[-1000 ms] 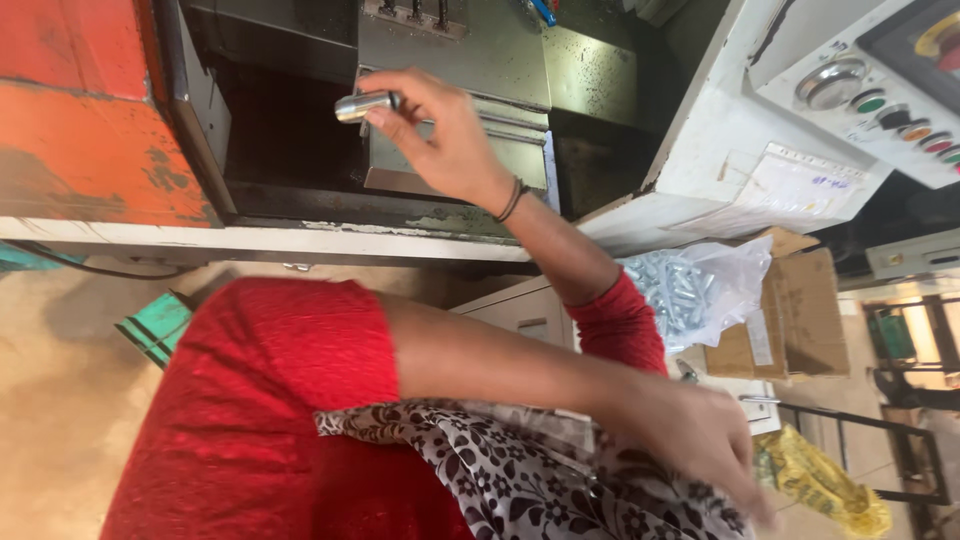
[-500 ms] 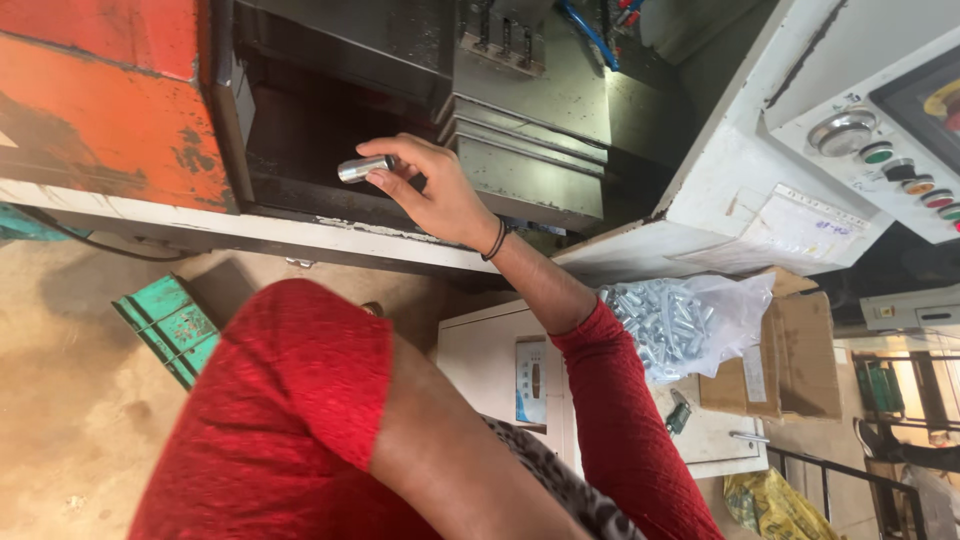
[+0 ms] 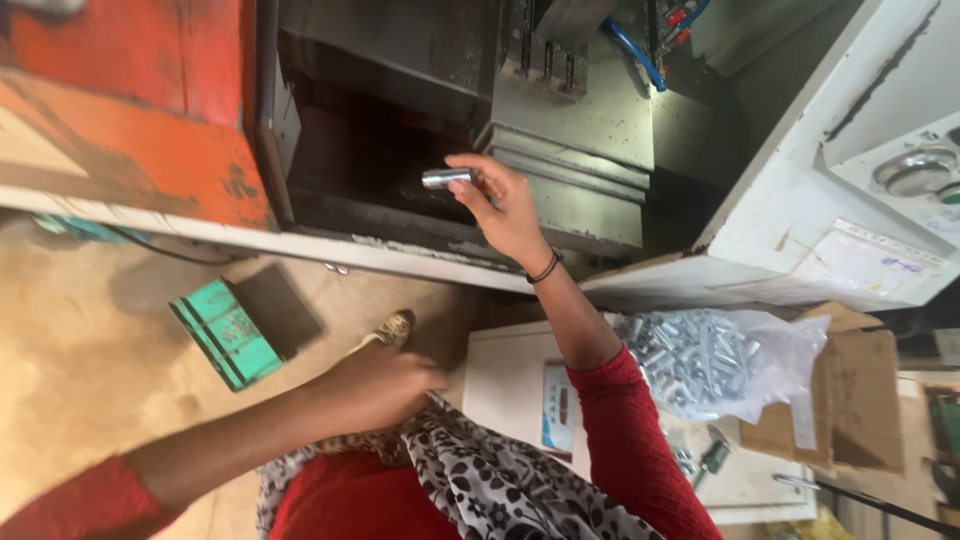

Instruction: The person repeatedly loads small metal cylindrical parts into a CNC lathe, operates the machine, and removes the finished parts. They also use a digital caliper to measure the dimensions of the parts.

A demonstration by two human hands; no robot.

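1. A big machine (image 3: 600,130) fills the upper part of the view, with an orange-red painted panel (image 3: 130,110) at one side, a dark open chamber (image 3: 370,160) in the middle, and a white casing (image 3: 800,220) carrying round knobs (image 3: 915,175) at the other.
2. Below it lies a sandy-brown concrete floor (image 3: 90,350), dusty and stained.
3. A white cabinet (image 3: 510,380) stands beside the person, and next to it an open cardboard box (image 3: 850,400).
4. A clear plastic bag of small metal cylinders (image 3: 700,360) rests on that cabinet, against the box.
5. A green crate-like block (image 3: 225,330) sits on the floor, near a foot in a patterned shoe (image 3: 392,327).
6. Blue hoses (image 3: 630,50) run inside the machine, above grey stepped metal blocks (image 3: 570,170).
7. The right hand (image 3: 505,205), with a dark band at the wrist, is raised at the chamber's mouth and pinches a short shiny metal cylinder (image 3: 446,179) between thumb and fingertips.
8. The left hand (image 3: 375,385) lies low on a black-and-white patterned cloth (image 3: 500,480) at the lap; it seems loosely curled, but whether it grips the cloth I cannot tell.
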